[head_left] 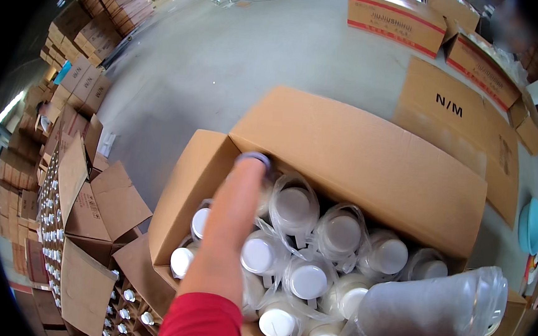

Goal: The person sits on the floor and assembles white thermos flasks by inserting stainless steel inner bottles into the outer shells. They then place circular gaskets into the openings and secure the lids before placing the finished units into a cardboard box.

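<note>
My left arm, in a red sleeve, reaches over a large open cardboard box [356, 168] to its far left corner. A bluish-grey band or cuff shows at the wrist of my left hand [256, 161]; the fingers are hidden down inside the corner and smeared by motion. Several white-capped containers [308, 280] in clear plastic bags fill the box, standing upright and close together. At the near right, a large translucent cylinder [427, 310] wrapped in clear plastic lies tilted over the other containers. My right hand cannot be made out; a dark patch shows under that cylinder.
To the left, an open carton [101, 206] adjoins dividers holding several white-capped bottles [124, 314]. A flattened cardboard sheet [459, 119] lies beyond the box. More cartons [394, 24] stand at the far right, near a light-blue basin [530, 227]. Stacked cartons [87, 86] line the left.
</note>
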`<state>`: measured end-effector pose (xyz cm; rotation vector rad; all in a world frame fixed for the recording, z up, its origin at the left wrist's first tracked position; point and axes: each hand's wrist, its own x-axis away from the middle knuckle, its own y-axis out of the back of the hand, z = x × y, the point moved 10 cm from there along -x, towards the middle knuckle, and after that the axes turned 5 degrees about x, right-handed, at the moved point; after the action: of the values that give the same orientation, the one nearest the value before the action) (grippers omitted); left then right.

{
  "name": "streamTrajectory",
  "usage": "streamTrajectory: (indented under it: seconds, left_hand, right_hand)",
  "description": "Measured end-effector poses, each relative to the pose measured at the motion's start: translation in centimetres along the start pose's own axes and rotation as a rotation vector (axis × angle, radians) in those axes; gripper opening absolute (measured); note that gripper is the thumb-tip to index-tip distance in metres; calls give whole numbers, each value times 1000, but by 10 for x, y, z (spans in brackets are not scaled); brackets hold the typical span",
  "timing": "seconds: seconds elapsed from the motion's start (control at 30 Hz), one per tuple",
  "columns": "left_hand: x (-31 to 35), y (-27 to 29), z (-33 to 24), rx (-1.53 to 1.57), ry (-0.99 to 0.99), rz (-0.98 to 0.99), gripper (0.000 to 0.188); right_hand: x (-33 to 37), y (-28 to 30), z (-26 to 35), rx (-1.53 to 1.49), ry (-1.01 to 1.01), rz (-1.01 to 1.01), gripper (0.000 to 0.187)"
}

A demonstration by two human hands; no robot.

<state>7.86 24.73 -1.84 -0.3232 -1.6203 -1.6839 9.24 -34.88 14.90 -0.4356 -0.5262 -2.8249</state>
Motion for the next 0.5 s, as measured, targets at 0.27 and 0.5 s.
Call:
streamTrajectory:
  seconds: [0.27,0.5]
  left_hand:
    - [-15,-37,23,-533,-325,28,45]
    - [-31,-74,38,-664,-370,-26,40]
  right_hand:
    - [7,14,-19,56,-60,-52,43]
    - [18,9,-17,141,-76,-103,41]
